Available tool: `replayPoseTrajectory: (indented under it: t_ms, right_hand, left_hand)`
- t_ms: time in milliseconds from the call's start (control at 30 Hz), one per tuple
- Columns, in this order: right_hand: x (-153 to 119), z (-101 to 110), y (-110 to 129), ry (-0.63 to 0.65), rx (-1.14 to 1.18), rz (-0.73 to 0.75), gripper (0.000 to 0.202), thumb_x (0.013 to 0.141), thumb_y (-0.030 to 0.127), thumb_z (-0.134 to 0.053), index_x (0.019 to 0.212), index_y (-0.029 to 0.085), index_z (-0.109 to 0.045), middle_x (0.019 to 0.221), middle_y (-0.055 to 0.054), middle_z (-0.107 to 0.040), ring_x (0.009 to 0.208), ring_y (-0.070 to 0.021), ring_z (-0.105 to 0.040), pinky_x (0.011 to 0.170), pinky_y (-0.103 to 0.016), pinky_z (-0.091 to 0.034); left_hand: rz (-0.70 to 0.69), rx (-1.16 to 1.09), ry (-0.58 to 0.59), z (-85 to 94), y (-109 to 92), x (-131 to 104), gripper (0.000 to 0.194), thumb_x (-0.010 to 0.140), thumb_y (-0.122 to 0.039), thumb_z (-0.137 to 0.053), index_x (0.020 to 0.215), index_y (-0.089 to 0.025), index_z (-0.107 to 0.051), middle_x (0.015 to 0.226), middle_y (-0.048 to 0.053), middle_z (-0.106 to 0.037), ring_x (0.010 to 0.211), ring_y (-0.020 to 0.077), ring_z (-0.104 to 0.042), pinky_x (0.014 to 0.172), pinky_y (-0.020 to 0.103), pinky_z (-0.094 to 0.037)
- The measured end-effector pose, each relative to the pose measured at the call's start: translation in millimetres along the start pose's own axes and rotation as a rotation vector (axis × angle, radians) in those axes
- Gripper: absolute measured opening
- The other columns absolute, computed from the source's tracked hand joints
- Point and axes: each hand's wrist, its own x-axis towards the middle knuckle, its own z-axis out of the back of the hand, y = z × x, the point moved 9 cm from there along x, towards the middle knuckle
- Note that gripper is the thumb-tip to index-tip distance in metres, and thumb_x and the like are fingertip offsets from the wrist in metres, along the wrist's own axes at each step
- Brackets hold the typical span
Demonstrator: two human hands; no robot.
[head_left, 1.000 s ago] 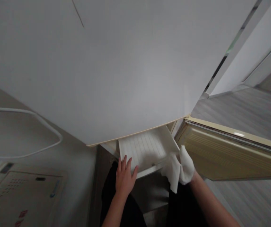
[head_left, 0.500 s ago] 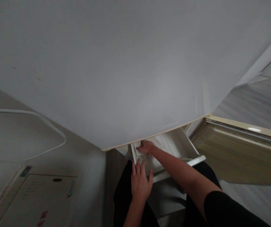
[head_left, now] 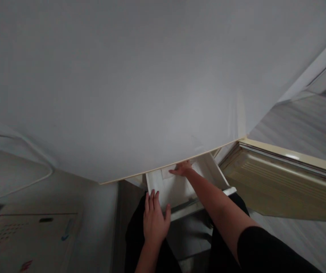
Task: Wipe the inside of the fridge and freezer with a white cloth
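A white drawer [head_left: 211, 172] is pulled out from under a large white panel [head_left: 163, 94] and sits between my knees. My left hand [head_left: 155, 222] rests on its front left corner, fingers stretched out and thumb apart. Inside the drawer, toward the back, my right hand [head_left: 182, 168] lies palm down on a thin pale sheet, like a wipe or cloth [head_left: 167, 174]. The thumb points left. Its fingertips are partly hidden near the panel's lower edge, and how tightly they hold the sheet is hard to see.
An open door [head_left: 279, 182] with a yellowish ribbed inner face and a seal stands to the right. On the left are a pale box-like panel [head_left: 34, 235] with red marks and a white cable [head_left: 41, 167]. Grey wood-look floor [head_left: 296, 117] shows at the right.
My right hand has slid back and to the right within the drawer. My left hand stays at the drawer's front left corner. The whole view has shifted slightly.
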Motion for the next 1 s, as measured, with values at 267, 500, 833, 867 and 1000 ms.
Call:
replayPoseTrajectory:
  t_ms: [267,500,833,867,1000]
  right_hand:
    - [-31.3,7.9,-91.1,-0.003,0.028,-0.093,0.126,0.075,0.079,-0.064,0.164,0.012,-0.004,0.167,-0.019,0.009,0.155,-0.0366,0.005,0.125,-0.045,-0.004]
    - [-34.3,-11.4,-32.4,0.173,-0.065,-0.133,0.150,0.058,0.085,-0.071,0.162,0.010,0.009,0.160,-0.020,0.029,0.144,-0.0494,0.030,0.112,-0.072,0.011]
    - [-47.4,-66.6,135.3,0.292,-0.199,0.316,0.105,0.077,0.053,-0.072,0.162,0.015,-0.023,0.163,-0.012,0.024,0.147,-0.0418,0.027,0.114,-0.069,0.014]
    - [-47.6,-68.1,135.6,0.301,-0.213,0.329,0.105,0.075,0.054,-0.074,0.161,0.016,-0.027,0.163,-0.011,0.024,0.148,-0.0411,0.028,0.114,-0.068,0.014]
    - [-46.3,-54.3,108.2,0.269,-0.153,0.427,0.124,0.067,0.060,-0.079,0.164,0.025,-0.010,0.163,-0.003,0.024,0.151,-0.0338,0.025,0.117,-0.064,0.012]
  left_hand:
    - [-0.014,0.037,-0.005,1.2,-4.8,0.5,0.055,0.097,-0.038,-0.048,0.146,-0.014,-0.039,0.151,0.017,-0.049,0.150,0.0349,-0.029,0.115,0.053,-0.041]
    - [-0.013,0.121,0.008,2.8,-10.1,0.4,0.051,0.098,-0.036,-0.045,0.143,-0.010,-0.045,0.152,0.016,-0.047,0.147,0.0367,-0.031,0.113,0.052,-0.044]
    - [-0.006,0.100,0.005,-2.6,-4.6,0.0,0.054,0.097,-0.034,-0.047,0.146,-0.012,-0.043,0.153,0.017,-0.046,0.147,0.0361,-0.034,0.113,0.051,-0.043]
    - [-0.007,0.097,0.006,-2.6,-4.4,0.1,0.054,0.097,-0.035,-0.047,0.146,-0.011,-0.043,0.153,0.017,-0.046,0.146,0.0364,-0.035,0.114,0.051,-0.043]
    - [-0.004,0.093,0.014,-1.8,-4.9,0.5,0.054,0.097,-0.036,-0.045,0.145,-0.010,-0.043,0.154,0.017,-0.044,0.145,0.0377,-0.036,0.114,0.052,-0.042]
